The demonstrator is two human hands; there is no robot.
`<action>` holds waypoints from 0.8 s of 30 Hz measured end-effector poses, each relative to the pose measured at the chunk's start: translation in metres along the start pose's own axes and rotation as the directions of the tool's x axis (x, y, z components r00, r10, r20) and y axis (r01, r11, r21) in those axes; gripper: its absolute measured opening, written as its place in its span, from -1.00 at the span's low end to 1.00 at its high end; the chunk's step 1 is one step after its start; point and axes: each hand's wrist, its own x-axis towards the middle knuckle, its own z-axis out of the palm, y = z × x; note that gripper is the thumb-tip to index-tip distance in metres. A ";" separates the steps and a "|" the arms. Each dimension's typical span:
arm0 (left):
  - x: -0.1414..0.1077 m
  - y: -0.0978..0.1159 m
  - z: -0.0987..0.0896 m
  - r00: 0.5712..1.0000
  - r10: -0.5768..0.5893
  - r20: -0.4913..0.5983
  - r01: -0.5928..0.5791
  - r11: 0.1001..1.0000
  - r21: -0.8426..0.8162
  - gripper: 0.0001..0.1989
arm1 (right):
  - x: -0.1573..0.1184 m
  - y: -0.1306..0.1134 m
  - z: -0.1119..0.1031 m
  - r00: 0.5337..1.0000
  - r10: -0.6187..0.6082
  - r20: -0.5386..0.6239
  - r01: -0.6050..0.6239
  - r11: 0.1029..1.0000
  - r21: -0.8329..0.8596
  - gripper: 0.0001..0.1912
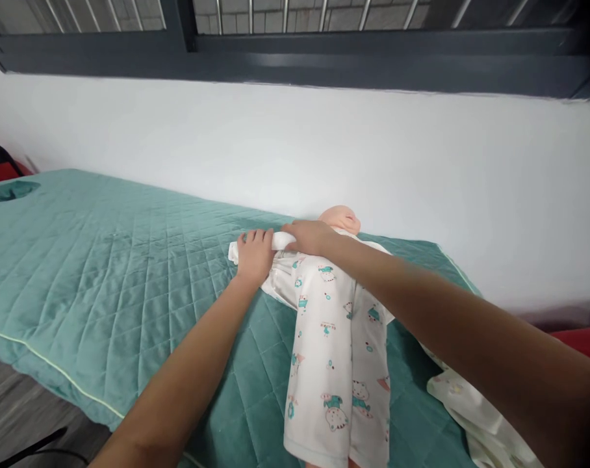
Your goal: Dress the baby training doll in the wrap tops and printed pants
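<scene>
A doll lies on the green quilted cover, its bald head (341,218) near the wall and partly hidden by my right arm. It wears a white printed garment (324,338) whose legs reach toward me. One white sleeve (282,241) stretches out to the left. My left hand (256,255) is closed around this sleeve near its cuff. My right hand (307,236) rests with its fingers together at the same sleeve, close to the doll's shoulder, and holds the cloth there.
The green quilted cover (143,260) spreads under the doll and runs along the white wall (227,143). A pale patterned cloth (485,416) lies at the lower right, under my right arm. Red items show at both side edges. A black cable (36,448) is at the lower left.
</scene>
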 end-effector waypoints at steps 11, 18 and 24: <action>-0.005 0.000 -0.001 0.999 -0.052 0.006 0.052 0.999 0.013 -0.66 | -0.064 0.046 0.009 0.958 0.102 -0.268 0.022 0.905 0.425 -0.59; -0.007 0.003 -0.003 0.988 -0.154 -0.005 0.154 0.988 0.030 -0.63 | -0.148 0.081 0.077 0.749 0.568 -0.342 -0.357 0.780 0.514 -0.46; -0.009 0.003 -0.002 0.990 -0.143 -0.001 0.143 0.990 0.009 -0.55 | -0.159 0.077 0.094 0.756 0.539 -0.372 -0.440 0.839 0.322 -0.48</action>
